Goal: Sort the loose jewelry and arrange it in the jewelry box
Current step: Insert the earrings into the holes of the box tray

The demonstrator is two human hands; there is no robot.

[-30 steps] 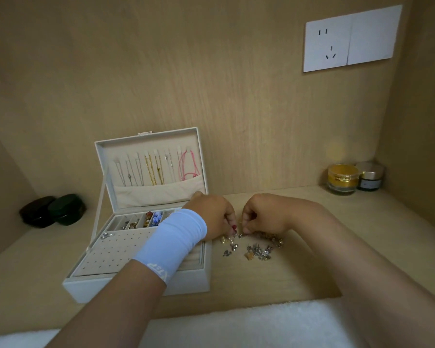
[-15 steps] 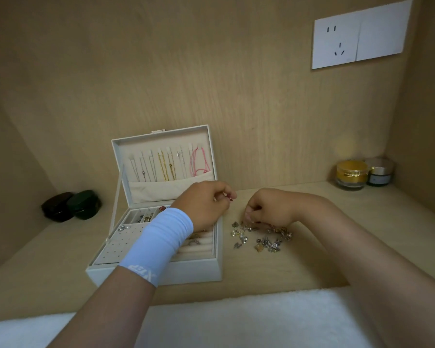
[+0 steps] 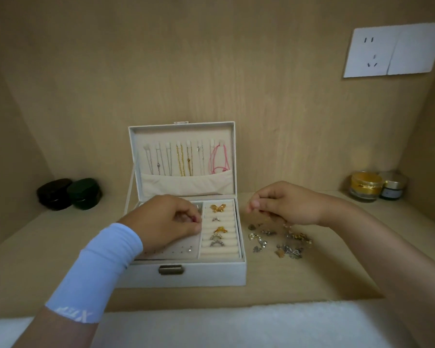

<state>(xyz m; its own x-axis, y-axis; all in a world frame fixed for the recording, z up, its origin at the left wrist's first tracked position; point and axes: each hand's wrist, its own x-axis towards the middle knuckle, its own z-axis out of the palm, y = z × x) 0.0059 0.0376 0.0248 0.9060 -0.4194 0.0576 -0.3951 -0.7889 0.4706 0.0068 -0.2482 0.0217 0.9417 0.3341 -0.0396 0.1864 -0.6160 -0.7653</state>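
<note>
A white jewelry box point(image 3: 206, 272) stands open on the wooden shelf, its lid point(image 3: 182, 136) upright with several necklaces hanging inside. My left hand point(image 3: 168, 221), wearing a pale blue wrist sleeve, is over the stud panel point(image 3: 176, 252) with fingertips pinched together; whatever it pinches is too small to make out. Rings point(image 3: 217, 238) and a gold butterfly piece point(image 3: 217, 207) sit in the ring rolls at right. My right hand point(image 3: 284, 203) hovers curled above the loose jewelry pile point(image 3: 279, 241), which lies right of the box, with a small gold piece at its fingers.
Two dark oval cases point(image 3: 69, 193) sit at the back left. A gold jar point(image 3: 366, 185) and a smaller dark jar point(image 3: 393, 188) stand at the back right corner. A white fluffy cloth point(image 3: 224, 325) covers the near edge. A wall socket point(image 3: 394, 52) is upper right.
My left hand has moved from the loose pile left over the box's stud panel. My right hand has lifted a little above the pile. The camera view has shifted right.
</note>
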